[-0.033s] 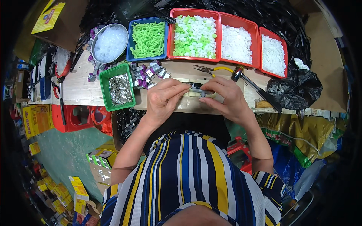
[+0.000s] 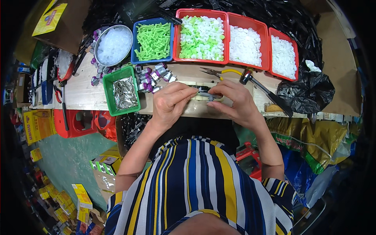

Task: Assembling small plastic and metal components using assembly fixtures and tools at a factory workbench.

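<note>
At the table's front edge, my left hand (image 2: 169,102) is closed in a pinch at the left end of a small grey plastic part (image 2: 204,94). My right hand (image 2: 236,102) grips the part's other end, thumb in front and fingers behind. Beneath the part lies a pale, block-like piece (image 2: 200,98), mostly covered by my fingers. Left of my left hand are several grey and purple plastic pieces (image 2: 148,78) and a green bin (image 2: 111,102) of thin metal pins. Pliers (image 2: 231,71) with yellow handles and a hammer (image 2: 261,85) lie beyond my right hand.
Along the back stand a metal bowl (image 2: 98,55), a blue bin (image 2: 152,62) of green pieces and several red bins (image 2: 201,61) of small white and green parts. Black plastic strips (image 2: 254,8) pile up behind them. A black bag (image 2: 313,94) sits at right.
</note>
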`<state>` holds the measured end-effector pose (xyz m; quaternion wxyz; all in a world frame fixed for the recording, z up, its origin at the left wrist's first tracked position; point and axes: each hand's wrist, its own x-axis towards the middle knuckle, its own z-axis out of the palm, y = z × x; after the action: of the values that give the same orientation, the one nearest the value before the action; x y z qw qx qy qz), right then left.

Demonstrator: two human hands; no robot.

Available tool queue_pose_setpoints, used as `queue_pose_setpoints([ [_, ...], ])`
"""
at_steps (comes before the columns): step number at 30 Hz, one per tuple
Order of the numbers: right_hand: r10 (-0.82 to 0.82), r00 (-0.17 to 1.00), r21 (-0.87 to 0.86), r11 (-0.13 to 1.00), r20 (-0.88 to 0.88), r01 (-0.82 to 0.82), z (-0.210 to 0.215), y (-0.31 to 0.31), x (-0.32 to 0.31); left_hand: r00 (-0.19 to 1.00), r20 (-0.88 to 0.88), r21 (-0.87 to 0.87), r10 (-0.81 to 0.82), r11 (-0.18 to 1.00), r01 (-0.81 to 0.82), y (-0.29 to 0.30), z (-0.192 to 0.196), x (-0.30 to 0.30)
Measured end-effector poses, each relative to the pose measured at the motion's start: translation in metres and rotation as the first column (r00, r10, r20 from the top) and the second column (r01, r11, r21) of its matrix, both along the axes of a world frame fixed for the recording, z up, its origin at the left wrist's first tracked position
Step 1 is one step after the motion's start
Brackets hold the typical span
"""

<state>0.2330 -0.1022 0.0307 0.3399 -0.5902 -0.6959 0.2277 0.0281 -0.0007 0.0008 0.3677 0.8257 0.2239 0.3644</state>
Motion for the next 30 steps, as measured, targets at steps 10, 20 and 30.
queue_pose_setpoints([
  [10,-0.074,0.991,-0.042,0.996,0.113,0.079,-0.008,-0.011,0.026,0.996,-0.044,0.327,0.083,0.943,-0.064,-0.006,-0.015,-0.001],
  [20,-0.044,0.986,-0.139,0.988,0.159,0.067,-0.011,-0.005,0.024,0.989,-0.123,0.537,0.084,0.844,-0.005,-0.017,-0.048,0.004],
  [30,-0.031,0.993,-0.135,0.990,0.110,0.046,-0.012,0.000,0.024,0.990,-0.111,0.487,0.089,0.873,-0.024,-0.017,-0.054,0.004],
])
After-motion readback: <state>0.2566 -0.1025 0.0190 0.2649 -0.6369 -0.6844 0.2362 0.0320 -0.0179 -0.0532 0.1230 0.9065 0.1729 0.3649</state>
